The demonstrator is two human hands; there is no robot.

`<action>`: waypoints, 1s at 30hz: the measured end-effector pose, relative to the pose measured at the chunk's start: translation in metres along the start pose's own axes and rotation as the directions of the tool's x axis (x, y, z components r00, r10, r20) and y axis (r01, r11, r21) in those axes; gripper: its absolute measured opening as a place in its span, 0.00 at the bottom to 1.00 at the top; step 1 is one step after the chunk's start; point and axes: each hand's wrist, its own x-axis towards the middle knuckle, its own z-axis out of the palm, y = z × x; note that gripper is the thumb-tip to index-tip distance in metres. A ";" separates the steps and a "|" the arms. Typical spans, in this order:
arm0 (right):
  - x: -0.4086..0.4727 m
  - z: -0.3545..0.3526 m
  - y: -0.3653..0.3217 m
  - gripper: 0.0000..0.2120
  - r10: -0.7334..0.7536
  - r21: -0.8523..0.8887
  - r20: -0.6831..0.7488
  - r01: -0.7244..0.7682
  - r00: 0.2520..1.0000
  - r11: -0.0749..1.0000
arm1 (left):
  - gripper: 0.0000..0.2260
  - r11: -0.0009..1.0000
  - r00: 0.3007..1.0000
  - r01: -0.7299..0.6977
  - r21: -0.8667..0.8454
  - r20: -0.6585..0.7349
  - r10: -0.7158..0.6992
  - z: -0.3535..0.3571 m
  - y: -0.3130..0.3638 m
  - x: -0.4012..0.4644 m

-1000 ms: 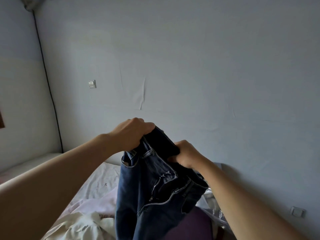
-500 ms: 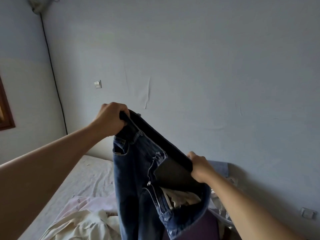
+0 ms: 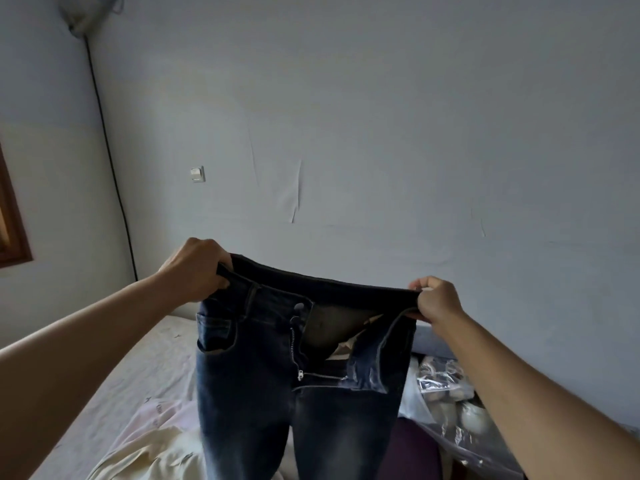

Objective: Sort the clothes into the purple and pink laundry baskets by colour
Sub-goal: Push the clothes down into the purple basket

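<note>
A pair of dark blue jeans (image 3: 256, 386) hangs in front of me over the bed, its waistband stretched wide and its fly unzipped. My left hand (image 3: 195, 268) grips the waistband's left end. My right hand (image 3: 434, 299) pinches the right end. A cream garment (image 3: 149, 455) and a pale pink one (image 3: 162, 410) lie on the bed below. Behind the jeans at the bottom a dark purple shape (image 3: 408, 452) shows, and I cannot tell whether it is a basket. No pink basket is in view.
The bed (image 3: 138, 362) with a light sheet runs along the left wall. Clear plastic bags (image 3: 446, 393) with packed items lie at the right, next to the grey wall. A black cable (image 3: 107, 147) runs down the corner, and a wall switch (image 3: 197, 174) sits above the bed.
My hands have moved apart and levelled out, pulling the bunched waistband flat. The jeans now hang straight, facing me.
</note>
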 end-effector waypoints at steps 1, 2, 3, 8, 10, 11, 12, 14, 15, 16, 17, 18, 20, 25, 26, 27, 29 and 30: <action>0.001 -0.003 -0.004 0.18 -0.030 0.002 0.004 0.030 1.000 1.000 | 0.05 1.000 0.999 -0.023 0.010 0.028 0.023 -0.002 -0.001 0.000; 0.000 -0.007 -0.009 0.19 -0.057 0.007 0.013 0.056 0.998 0.998 | 0.06 0.999 0.998 -0.043 0.024 0.053 0.042 -0.003 -0.001 0.000; 0.001 -0.011 -0.013 0.19 -0.072 0.014 0.026 0.071 0.997 0.997 | 0.09 0.997 0.995 -0.059 0.047 0.081 0.055 -0.004 -0.001 -0.001; 0.003 -0.020 -0.024 0.18 -0.145 -0.026 -0.058 0.143 0.988 0.989 | 0.18 0.925 0.970 -0.204 0.322 0.197 0.145 -0.001 -0.005 -0.002; -0.001 -0.023 -0.028 0.18 -0.190 -0.069 -0.058 0.186 0.980 0.980 | 0.11 0.914 0.973 -0.219 0.341 0.151 0.176 0.002 -0.003 -0.003; -0.003 -0.026 -0.030 0.17 -0.211 -0.100 -0.050 0.205 0.976 0.974 | 0.12 0.922 0.977 -0.207 0.326 0.115 0.179 0.004 -0.002 -0.003; -0.006 -0.029 -0.032 0.16 -0.232 -0.138 -0.032 0.225 0.972 0.964 | 0.13 0.936 0.981 -0.190 0.297 0.089 0.171 0.006 -0.002 -0.002; -0.012 -0.037 -0.035 0.16 -0.278 -0.232 0.029 0.277 0.960 0.932 | 0.14 0.963 0.987 -0.150 0.226 0.084 0.134 0.008 0.001 -0.001; -0.016 -0.040 -0.036 0.16 -0.314 -0.296 0.064 0.318 0.947 0.901 | 0.13 0.971 0.989 -0.135 0.196 0.087 0.120 0.008 0.004 -0.001; -0.018 -0.042 -0.036 0.15 -0.361 -0.366 0.090 0.368 0.928 0.855 | 0.12 0.979 0.991 -0.117 0.166 0.086 0.104 0.009 0.007 0.001; -0.019 -0.044 -0.035 0.13 -0.413 -0.432 0.101 0.414 0.905 0.801 | 0.10 0.987 0.993 -0.097 0.131 0.077 0.088 0.009 0.011 0.001; -0.020 -0.044 -0.033 0.10 -0.462 -0.478 0.093 0.446 0.882 0.756 | 0.10 0.993 0.996 -0.076 0.091 0.063 0.071 0.009 0.015 0.002; -0.022 -0.046 -0.031 0.04 -0.512 -0.524 0.029 0.450 0.858 0.723 | 0.10 0.999 0.998 -0.051 -0.002 0.029 0.051 0.009 0.021 0.005; -0.020 -0.055 -0.041 0.18 -0.433 -0.555 0.028 0.374 0.901 0.743 | 0.15 0.906 0.992 0.092 -0.413 -0.045 -0.121 0.010 0.037 0.009; -0.019 -0.055 -0.043 0.18 -0.404 -0.514 0.030 0.361 0.914 0.778 | 0.14 0.882 0.987 0.111 -0.458 -0.057 -0.153 0.011 0.042 0.011; -0.019 -0.054 -0.044 0.17 -0.370 -0.472 0.024 0.337 0.929 0.815 | 0.13 0.870 0.982 0.121 -0.477 -0.069 -0.174 0.011 0.046 0.012; -0.018 -0.049 -0.044 0.14 -0.316 -0.441 0.029 0.296 0.948 0.847 | 0.11 0.872 0.975 0.149 -0.466 -0.079 -0.209 0.014 0.054 0.015; -0.018 -0.043 -0.042 0.14 -0.302 -0.444 0.031 0.284 0.953 0.850 | 0.10 0.873 0.970 0.174 -0.456 -0.075 -0.232 0.016 0.056 0.016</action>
